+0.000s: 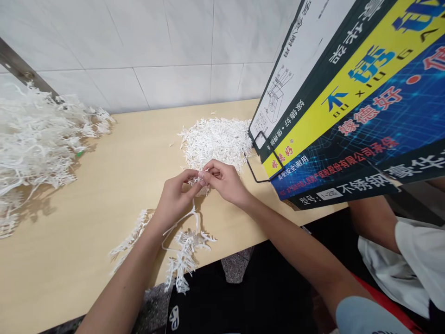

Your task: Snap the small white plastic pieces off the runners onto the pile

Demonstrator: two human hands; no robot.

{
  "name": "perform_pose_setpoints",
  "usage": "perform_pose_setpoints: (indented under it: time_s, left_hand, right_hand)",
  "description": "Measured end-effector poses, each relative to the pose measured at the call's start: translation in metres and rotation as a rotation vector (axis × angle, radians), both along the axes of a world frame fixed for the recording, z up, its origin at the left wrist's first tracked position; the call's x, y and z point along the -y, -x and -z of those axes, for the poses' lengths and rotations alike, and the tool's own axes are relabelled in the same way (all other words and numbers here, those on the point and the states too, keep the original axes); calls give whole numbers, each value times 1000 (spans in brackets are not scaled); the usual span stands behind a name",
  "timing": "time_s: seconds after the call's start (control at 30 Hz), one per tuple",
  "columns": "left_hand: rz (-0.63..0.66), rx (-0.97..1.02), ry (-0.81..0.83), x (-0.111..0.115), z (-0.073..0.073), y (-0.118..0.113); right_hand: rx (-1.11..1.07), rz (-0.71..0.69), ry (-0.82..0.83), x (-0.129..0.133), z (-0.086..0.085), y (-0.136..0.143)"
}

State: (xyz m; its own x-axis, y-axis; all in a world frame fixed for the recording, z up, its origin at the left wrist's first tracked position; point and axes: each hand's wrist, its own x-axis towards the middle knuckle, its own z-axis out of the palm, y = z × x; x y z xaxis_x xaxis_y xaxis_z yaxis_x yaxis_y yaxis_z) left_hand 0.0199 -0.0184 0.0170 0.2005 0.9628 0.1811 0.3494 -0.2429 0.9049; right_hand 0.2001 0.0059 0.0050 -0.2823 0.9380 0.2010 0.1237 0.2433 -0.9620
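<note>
My left hand (174, 197) and my right hand (225, 182) meet over the table, thumbs and fingertips pinched close together. From under my left fingers hangs a white branched plastic sprue (186, 253), its lower twigs drooping past the table's front edge. My right fingertips are closed at the same spot; whatever small white bit they grip is mostly hidden. Just beyond my hands lies a heap of small white plastic pieces (219, 139). Another white sprue (134, 234) rests on the table, partly behind my left forearm.
A large tangled pile of white sprues (38, 139) covers the table's left side. A printed cardboard box (347, 97) leans over at the right, with a black wire loop (259, 180) at its lower corner. Another person's arm (373, 225) shows below the box. A tiled wall (174, 86) backs the table (139, 153).
</note>
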Motion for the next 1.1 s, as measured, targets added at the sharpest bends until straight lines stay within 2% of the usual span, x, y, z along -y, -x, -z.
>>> perform_pose_setpoints:
  time_s: [0.13,0.27,0.37,0.5,0.73,0.83,0.93,1.1]
  left_hand:
    - [-21,144,89,-3,5,-1]
    - [-90,276,79,-5,7,0]
    - [-112,385,110,-7,7,0]
    - [-100,425,159,-8,8,-1]
    - [-84,555,263,-5,6,-5]
    - [-59,558,269,-6,4,-6]
    - [-46,479,264,-6,1,-6]
    - [-68,344,195,-2,-1,-7]
  right_hand:
    - [-27,4,-11,0,2,2]
    - [85,80,-141,1,-2,2]
    - [168,63,-190,1,-3,2]
    - [178,52,-106,-1,2,3]
    - [-19,43,65,-5,3,4]
    - [-59,44,93,-7,2,3]
    - [-63,53,104,-7,1,1]
    - [3,39,14,-4,-1,-3]
